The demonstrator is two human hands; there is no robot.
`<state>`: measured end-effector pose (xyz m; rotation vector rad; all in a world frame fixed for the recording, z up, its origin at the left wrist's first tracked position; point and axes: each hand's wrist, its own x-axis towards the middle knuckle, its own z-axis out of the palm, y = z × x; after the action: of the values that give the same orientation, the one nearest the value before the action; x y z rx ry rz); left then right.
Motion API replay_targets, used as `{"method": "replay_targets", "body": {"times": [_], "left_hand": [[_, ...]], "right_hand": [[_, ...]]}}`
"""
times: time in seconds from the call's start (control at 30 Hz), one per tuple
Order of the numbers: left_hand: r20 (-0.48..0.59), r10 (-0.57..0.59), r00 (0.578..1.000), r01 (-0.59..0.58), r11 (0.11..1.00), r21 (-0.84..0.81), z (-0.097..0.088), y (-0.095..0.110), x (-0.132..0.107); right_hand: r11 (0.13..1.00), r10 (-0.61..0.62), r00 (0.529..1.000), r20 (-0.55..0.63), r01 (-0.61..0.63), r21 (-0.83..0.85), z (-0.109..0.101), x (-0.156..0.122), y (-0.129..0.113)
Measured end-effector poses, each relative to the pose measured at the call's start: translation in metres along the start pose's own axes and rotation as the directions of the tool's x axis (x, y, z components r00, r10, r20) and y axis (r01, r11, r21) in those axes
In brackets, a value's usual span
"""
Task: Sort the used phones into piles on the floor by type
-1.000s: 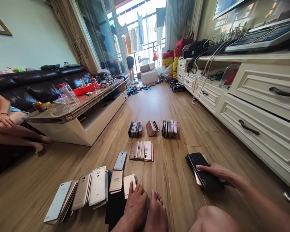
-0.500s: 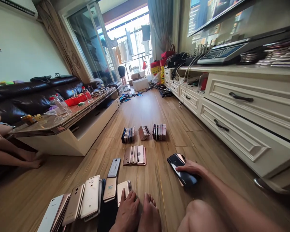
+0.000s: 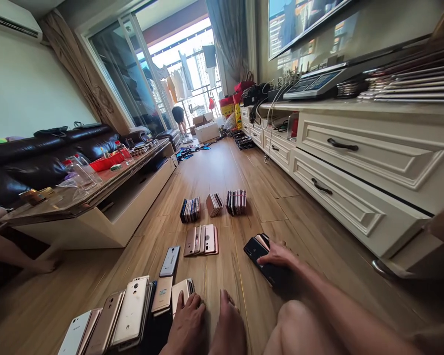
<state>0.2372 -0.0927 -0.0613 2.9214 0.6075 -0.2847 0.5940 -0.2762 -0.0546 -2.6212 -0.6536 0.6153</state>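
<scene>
My right hand [image 3: 277,255] lies over a black smartphone [image 3: 255,251], with a rose-gold phone [image 3: 262,240] showing beneath its top end. My left hand [image 3: 187,323] rests low on the floor, its fingertips at a gold phone [image 3: 180,292]. It holds nothing. Next to it is my bare foot [image 3: 227,323]. Phones lie in rows on the floor: a white one [image 3: 74,335] and a silver Huawei [image 3: 131,313] at lower left, a grey one [image 3: 169,261] beyond them, and a rose-gold group [image 3: 202,240]. Further on stand several upright stacks [image 3: 236,202].
A white drawer cabinet [image 3: 355,172] runs along the right, holding a digital scale [image 3: 314,81] and stacked phones [image 3: 410,84]. A glass-topped table [image 3: 96,197] stands left before a leather sofa [image 3: 40,158]. A person's legs [image 3: 18,261] show at left, and another person [image 3: 178,118] stands far off.
The view has swung, so the room shifts left and the cabinet top shows more phones. My right hand and its black phone sit further left in the picture, and the person at left slides mostly out of view.
</scene>
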Motion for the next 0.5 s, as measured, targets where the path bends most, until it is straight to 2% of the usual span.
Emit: {"method": "replay_targets", "body": {"times": [0.17, 0.37, 0.43, 0.5], "left_hand": [[-0.015, 0.014, 1.0, -0.014, 0.999, 0.031, -0.001, -0.005, 0.003], [0.074, -0.028, 0.997, 0.023, 0.998, 0.062, -0.009, -0.007, 0.012], [0.093, -0.059, 0.994, 0.059, 0.998, 0.006, -0.012, -0.007, 0.014], [0.074, -0.079, 0.994, 0.088, 0.988, -0.127, -0.016, -0.006, 0.017]], "right_hand": [[0.991, -0.023, 0.998, -0.063, 0.014, -0.137, 0.013, -0.03, -0.025], [0.944, -0.213, 0.966, -0.15, 0.164, -0.285, 0.035, -0.068, -0.054], [0.931, -0.263, 0.954, -0.142, 0.212, -0.299, 0.043, -0.074, -0.063], [0.912, -0.323, 0.939, -0.121, 0.274, -0.305, 0.051, -0.078, -0.069]]}}
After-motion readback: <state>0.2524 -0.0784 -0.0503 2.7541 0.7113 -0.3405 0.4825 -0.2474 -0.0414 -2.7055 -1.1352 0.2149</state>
